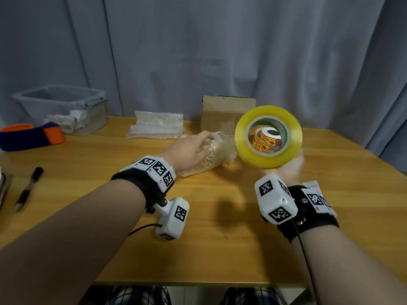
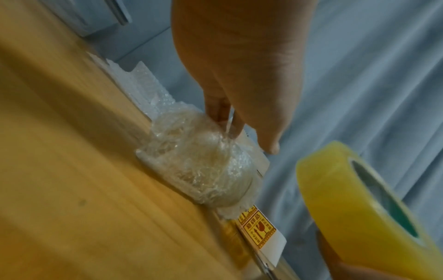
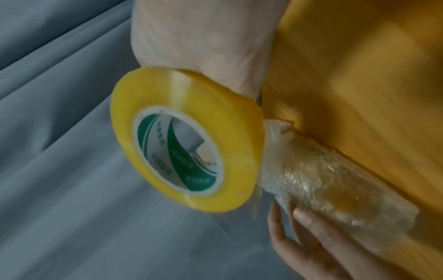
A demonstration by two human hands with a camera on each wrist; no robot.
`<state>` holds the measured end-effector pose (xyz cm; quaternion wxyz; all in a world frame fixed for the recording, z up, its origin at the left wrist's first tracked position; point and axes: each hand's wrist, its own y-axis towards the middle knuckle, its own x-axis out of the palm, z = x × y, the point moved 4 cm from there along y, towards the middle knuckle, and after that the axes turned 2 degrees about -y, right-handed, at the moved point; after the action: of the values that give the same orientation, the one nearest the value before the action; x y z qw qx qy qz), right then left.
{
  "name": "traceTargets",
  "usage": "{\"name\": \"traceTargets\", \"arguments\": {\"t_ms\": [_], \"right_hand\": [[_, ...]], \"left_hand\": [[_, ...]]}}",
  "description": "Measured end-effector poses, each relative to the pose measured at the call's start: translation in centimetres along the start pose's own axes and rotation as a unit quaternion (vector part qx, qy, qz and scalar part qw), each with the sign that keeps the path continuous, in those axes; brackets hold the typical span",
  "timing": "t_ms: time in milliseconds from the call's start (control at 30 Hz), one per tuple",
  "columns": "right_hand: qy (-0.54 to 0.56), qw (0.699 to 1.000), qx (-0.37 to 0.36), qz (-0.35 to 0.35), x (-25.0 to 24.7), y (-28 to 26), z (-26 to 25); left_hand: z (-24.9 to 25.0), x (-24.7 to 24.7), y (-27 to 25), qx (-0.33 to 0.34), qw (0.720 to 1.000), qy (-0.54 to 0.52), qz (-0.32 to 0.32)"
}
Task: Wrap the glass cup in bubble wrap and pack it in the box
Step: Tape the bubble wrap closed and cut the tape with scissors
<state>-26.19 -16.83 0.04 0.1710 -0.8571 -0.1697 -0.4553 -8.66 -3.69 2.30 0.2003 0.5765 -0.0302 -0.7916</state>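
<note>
**Bubble-wrapped cup lying on the wood, tape roll held up beside it**

Bubble wrap already covers the glass cup (image 1: 209,155), which lies on its side on the wooden surface (image 1: 220,238), roughly in the middle and a little toward the far edge. The left hand (image 1: 189,150) rests over it from above, fingers (image 3: 311,223) laid along the wrap and pressing it down; they look fairly straight rather than curled round it. A thin strand of clear tape seems to rise from the bundle to those fingers in the left wrist view, though blur makes that hard to confirm.

Just to the right, the right hand (image 1: 288,166) grasps a big yellow tape roll (image 1: 268,137) from below, holding it up off the surface, tilted, with its open core facing the person. Through the core shows a roll of red-and-yellow stickers (image 1: 264,139) that sits on the surface behind.

Behind the cup stands the cardboard box (image 1: 226,113) at the far edge. To its left lies a stack of spare bubble wrap (image 1: 156,126), and further left a clear plastic bin (image 1: 63,106) with a navy-and-orange band (image 1: 33,137) in front of it. A black pen (image 1: 29,188) lies near the left edge.
</note>
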Motion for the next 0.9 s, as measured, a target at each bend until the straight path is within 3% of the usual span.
{"name": "traceTargets", "arguments": {"t_ms": [300, 733, 900], "right_hand": [[-0.007, 0.999, 0.019, 0.047, 0.0, -0.9, 3.1], [0.001, 0.995, 0.057, 0.078, 1.5, -1.7, 4.5], [-0.061, 0.997, 0.014, 0.032, 2.3, -3.0, 3.3]], "left_hand": [[0.6, 0.5, 0.6, 0.021, 0.996, 0.078, -0.023], [0.2, 0.6, 0.8, 0.018, 0.999, 0.028, 0.011], [0.5, 0.7, 0.8, 0.003, 1.000, 0.019, 0.008]]}}
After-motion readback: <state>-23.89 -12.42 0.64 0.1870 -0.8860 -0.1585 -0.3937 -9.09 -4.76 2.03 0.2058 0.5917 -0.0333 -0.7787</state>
